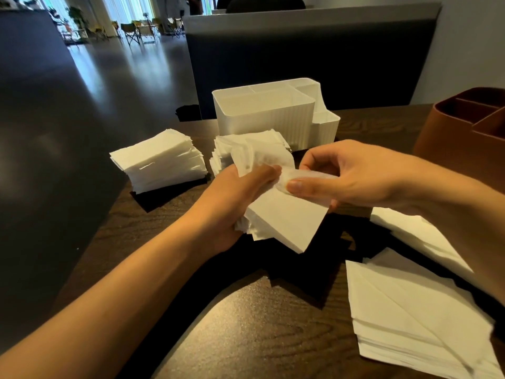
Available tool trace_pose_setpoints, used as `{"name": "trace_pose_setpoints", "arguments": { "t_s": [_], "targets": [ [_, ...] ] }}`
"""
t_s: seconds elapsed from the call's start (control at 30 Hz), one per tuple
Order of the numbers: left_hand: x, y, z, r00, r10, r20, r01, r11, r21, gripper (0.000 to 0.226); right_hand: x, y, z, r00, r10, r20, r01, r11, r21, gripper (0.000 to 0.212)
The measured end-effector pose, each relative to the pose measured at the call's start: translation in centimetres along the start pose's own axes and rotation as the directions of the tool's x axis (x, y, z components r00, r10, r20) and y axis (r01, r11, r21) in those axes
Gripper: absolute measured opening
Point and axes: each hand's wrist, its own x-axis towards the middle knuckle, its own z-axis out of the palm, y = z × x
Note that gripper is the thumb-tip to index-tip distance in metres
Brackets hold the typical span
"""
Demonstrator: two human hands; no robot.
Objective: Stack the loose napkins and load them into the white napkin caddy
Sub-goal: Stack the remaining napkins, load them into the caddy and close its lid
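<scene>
1. Gripping a thick bundle of napkins [284, 222] from below, the left hand [235, 203] has its fingers curled round the bundle's left edge, above the dark wooden table [259, 324].
2. The right hand [349, 179] pinches the bundle's top napkin between thumb and fingers.
3. The white napkin caddy [267, 116] stands behind the hands, its big compartment open at the top.
4. Two neat stacks [161, 162] lie left of and in front of the caddy.
5. Loose napkins [404, 310] spread at the right, near a brown organizer [464, 132].
</scene>
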Motion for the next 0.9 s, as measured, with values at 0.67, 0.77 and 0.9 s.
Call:
{"name": "trace_pose_setpoints", "arguments": {
  "t_s": [0.67,0.77,0.9],
  "targets": [
    [-0.5,0.3,0.1,0.940,-0.276,0.199,0.296,0.952,-0.079,0.038,-0.5,0.5,-2.7,0.895,-0.297,-0.332,0.327,0.944,0.037,0.022],
    [-0.4,0.3,0.1,0.936,-0.280,0.215,0.306,0.947,-0.097,0.044,0.1,1.3,-1.6,0.962,-0.212,-0.172,0.213,0.977,-0.012,0.020],
    [-0.7,0.4,0.3,0.933,-0.260,0.251,0.289,0.953,-0.088,0.057,1.0,2.0,0.0,0.942,-0.219,-0.253,0.207,0.976,-0.074,0.025]
  ]
}}
